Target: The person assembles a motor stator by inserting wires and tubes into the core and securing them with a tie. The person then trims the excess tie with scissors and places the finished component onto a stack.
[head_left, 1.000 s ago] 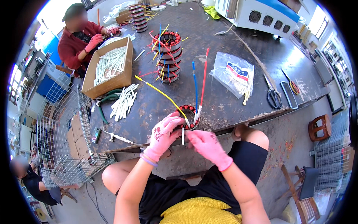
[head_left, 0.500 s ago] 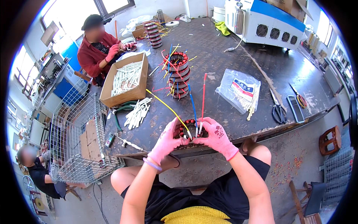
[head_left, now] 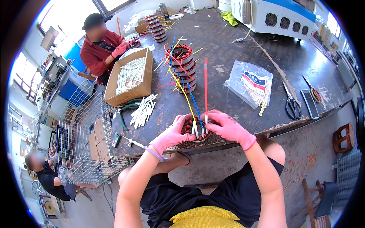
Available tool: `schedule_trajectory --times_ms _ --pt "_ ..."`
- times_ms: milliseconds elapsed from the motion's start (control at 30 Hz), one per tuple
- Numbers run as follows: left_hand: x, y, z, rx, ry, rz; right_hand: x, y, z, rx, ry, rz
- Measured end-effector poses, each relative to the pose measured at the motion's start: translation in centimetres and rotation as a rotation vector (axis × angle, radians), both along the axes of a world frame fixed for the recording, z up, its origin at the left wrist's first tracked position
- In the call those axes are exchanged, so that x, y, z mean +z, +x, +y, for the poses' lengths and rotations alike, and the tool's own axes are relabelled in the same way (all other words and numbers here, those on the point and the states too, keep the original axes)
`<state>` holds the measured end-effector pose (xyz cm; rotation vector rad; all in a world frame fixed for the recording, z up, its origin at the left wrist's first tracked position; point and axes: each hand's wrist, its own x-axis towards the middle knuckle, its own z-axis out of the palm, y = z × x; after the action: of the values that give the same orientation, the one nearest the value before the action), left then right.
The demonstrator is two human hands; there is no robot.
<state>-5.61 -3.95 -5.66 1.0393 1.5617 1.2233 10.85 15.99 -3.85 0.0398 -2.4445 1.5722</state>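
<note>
Low at the near table edge sits a motor stator ring point(head_left: 189, 126) with red-wrapped coils. A yellow wire point(head_left: 185, 95), a blue wire point(head_left: 195, 103) and a red wire point(head_left: 206, 85) rise from it, with white sleeves point(head_left: 195, 130) around their lower ends. My left hand point(head_left: 174, 133), in a pink glove, grips the ring's left side, its thumb over the near rim. My pink-gloved right hand point(head_left: 230, 130) pinches the red wire near its white sleeve; its fingertips are partly hidden. Beyond the ring stands a stack of similar stators point(head_left: 183, 72) with coloured leads.
Left of the stack are a cardboard box point(head_left: 110, 99) of white sleeves, a loose sleeve pile point(head_left: 143, 110) and green-handled pliers point(head_left: 123, 121). A plastic bag point(head_left: 237, 81), scissors point(head_left: 292, 108) and a phone point(head_left: 310, 103) lie right. A co-worker point(head_left: 100, 53) sits across; a wire cage point(head_left: 85, 152) stands left.
My right hand has shifted from the sleeve bases up to the red wire. The yellow wire stands steeper, closer to the blue one. My left hand stays on the ring; the whole view has shifted slightly.
</note>
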Motion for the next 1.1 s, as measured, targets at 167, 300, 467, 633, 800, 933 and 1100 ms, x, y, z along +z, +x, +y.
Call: schedule_trajectory --times_ms 167,300,467,633,800,933,1100 --pt "0.0 0.0 0.0 -0.008 -0.014 0.013 1.3 -0.6 -1.6 0.167 -0.475 -0.331" --pt "0.6 0.2 0.1 -0.007 -0.026 0.003 1.7 0.4 -0.9 0.226 -0.548 -0.386" --pt "0.1 -1.0 0.6 -0.060 -0.131 0.091 2.4 0.0 1.1 0.120 -0.210 -0.319" --pt "-0.4 -3.0 2.0 -0.157 -0.319 0.491 0.9 -3.7 0.9 0.245 0.080 -0.141" --pt "4.0 -1.2 3.2 -0.120 -0.427 0.543 -1.8 -5.3 1.3 0.265 0.238 -0.165" --pt "1.7 1.6 -0.3 0.216 -0.017 0.626 -1.8 -5.5 1.6 0.292 0.314 -0.061" --pt "-0.7 6.2 -2.1 0.361 0.422 0.860 -1.6 -5.7 1.7 0.322 0.295 -0.104"
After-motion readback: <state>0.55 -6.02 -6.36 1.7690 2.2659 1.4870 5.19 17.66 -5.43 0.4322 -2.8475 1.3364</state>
